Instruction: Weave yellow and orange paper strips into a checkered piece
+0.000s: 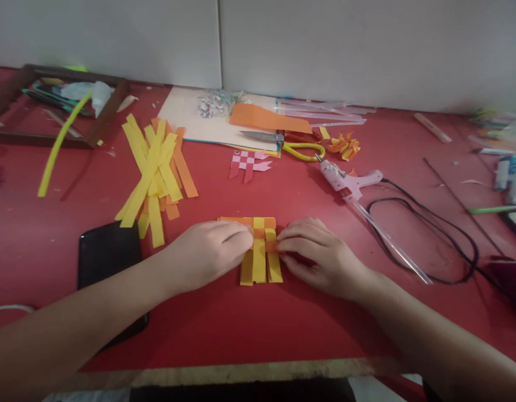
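A small woven piece of yellow and orange paper strips [260,251] lies on the red table [249,324] between my hands. My left hand [211,251] rests on its left side, fingers curled and pinching the strips. From the right, my right hand [316,254] pinches an orange strip at the weave's edge, fingers pressed together. A loose pile of yellow and orange strips [157,173] lies to the left, behind my left arm.
A black phone [109,257] sits by my left forearm. A glue gun [352,181] with its black cord [442,234], scissors [291,142], a pink woven fish [249,163], a cream sheet [199,123] and a wooden frame [52,106] lie farther back.
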A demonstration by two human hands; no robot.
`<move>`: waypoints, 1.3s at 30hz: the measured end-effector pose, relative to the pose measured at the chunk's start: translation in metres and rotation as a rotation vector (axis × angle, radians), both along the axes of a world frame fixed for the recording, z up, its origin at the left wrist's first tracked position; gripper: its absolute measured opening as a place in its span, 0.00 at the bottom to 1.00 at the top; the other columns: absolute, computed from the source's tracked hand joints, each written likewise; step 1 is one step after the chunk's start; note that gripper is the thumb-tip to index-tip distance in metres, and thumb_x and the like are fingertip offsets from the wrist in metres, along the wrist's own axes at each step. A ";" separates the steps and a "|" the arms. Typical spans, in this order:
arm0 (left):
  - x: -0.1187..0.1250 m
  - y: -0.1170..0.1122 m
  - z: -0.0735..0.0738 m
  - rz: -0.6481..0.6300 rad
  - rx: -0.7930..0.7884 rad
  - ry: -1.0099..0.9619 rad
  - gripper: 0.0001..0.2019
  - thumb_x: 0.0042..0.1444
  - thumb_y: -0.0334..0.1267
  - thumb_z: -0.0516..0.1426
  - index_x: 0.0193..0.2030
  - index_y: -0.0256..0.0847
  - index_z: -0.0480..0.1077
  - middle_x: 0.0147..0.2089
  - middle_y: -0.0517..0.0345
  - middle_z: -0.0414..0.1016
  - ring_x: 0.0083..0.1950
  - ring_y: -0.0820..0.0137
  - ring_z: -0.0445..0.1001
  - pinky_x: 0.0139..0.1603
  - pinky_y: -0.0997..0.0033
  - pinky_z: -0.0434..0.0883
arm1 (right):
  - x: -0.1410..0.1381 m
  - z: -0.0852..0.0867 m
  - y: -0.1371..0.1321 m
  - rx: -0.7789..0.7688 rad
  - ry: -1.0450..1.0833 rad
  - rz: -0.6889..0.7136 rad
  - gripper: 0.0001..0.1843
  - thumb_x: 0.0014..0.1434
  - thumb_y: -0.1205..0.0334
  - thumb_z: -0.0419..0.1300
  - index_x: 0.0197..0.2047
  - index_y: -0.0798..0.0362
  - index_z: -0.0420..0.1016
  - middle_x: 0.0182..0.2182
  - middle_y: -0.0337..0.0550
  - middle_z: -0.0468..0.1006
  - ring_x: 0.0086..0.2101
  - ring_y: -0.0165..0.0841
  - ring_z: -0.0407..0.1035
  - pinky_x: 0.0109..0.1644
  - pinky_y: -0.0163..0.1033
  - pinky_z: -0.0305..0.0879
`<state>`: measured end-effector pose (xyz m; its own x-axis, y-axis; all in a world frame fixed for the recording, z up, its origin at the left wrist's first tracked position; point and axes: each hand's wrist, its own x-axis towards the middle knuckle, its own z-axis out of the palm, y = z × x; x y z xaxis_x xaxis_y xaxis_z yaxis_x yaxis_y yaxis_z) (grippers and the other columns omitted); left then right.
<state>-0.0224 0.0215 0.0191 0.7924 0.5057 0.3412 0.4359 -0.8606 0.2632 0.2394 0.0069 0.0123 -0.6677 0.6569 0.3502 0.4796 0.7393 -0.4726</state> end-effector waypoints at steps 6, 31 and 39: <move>-0.003 -0.001 0.002 0.094 -0.241 -0.032 0.10 0.58 0.26 0.47 0.44 0.40 0.61 0.46 0.50 0.77 0.43 0.64 0.78 0.40 0.66 0.75 | 0.000 -0.004 -0.001 0.032 0.032 0.011 0.10 0.62 0.70 0.59 0.46 0.51 0.76 0.42 0.46 0.78 0.40 0.34 0.71 0.46 0.43 0.72; -0.001 0.009 0.004 0.236 -0.621 -0.170 0.06 0.65 0.31 0.50 0.45 0.43 0.65 0.44 0.59 0.74 0.43 0.70 0.75 0.46 0.68 0.72 | 0.002 -0.002 0.000 -0.092 0.069 0.010 0.13 0.61 0.73 0.58 0.48 0.50 0.70 0.40 0.44 0.77 0.41 0.34 0.71 0.46 0.42 0.72; 0.001 0.014 0.007 0.300 -1.114 -0.539 0.10 0.64 0.30 0.45 0.42 0.41 0.66 0.45 0.56 0.77 0.50 0.68 0.76 0.54 0.63 0.73 | 0.001 0.000 0.000 -0.076 0.072 0.016 0.11 0.60 0.73 0.59 0.45 0.51 0.70 0.38 0.44 0.78 0.40 0.34 0.71 0.45 0.42 0.71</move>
<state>-0.0216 0.0355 0.0259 0.4918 0.8594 -0.1401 0.1876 0.0526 0.9808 0.2402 0.0066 0.0123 -0.6533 0.6725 0.3477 0.4303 0.7078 -0.5603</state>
